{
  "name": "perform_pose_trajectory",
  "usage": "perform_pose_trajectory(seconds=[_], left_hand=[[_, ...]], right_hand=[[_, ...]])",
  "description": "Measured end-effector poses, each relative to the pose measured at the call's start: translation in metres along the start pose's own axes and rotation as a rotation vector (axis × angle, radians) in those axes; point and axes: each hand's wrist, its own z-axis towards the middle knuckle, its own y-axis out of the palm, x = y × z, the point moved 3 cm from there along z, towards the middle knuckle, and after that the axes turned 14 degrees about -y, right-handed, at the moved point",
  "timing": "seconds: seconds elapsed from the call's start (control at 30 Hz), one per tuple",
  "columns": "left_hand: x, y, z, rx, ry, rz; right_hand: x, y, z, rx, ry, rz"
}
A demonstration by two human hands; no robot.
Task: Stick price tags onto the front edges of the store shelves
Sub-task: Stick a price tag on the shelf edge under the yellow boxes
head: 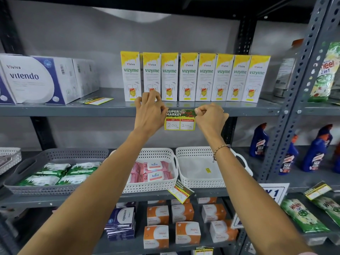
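Observation:
A price tag (180, 120), green on top with "SUPER MARKET" and two white boxes reading 200 and 100, hangs against the front edge of the upper grey shelf (73, 110), below the row of Vizyme boxes (195, 77). My left hand (150, 112) pinches the tag's upper left corner against the edge. My right hand (209, 115) pinches its upper right corner. A second tag (96, 100) lies flat on that shelf to the left. A third tag (181, 190) hangs tilted on the lower shelf edge.
Vitendo boxes (36, 80) stand at the upper left. Below are a grey basket of green packs (55, 153), a white basket of Kara wipes (156, 153) and a white basket (200, 183). Blue bottles (314, 150) and Wheel packets (303, 216) fill the right rack.

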Motion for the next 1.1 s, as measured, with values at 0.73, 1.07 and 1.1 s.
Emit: perform_pose_trajectory(seconds=[0.73, 1.07, 1.1], left_hand=[[-0.002, -0.005, 0.007, -0.087, -0.037, -0.325], [0.015, 0.016, 0.005, -0.139, -0.029, -0.212], [0.015, 0.017, 0.006, -0.129, -0.035, -0.221]], right_hand=[[0.002, -0.002, 0.005, 0.038, -0.075, 0.131], [-0.010, 0.016, 0.002, -0.043, -0.160, -0.097], [-0.011, 0.016, 0.002, -0.041, -0.159, -0.104]])
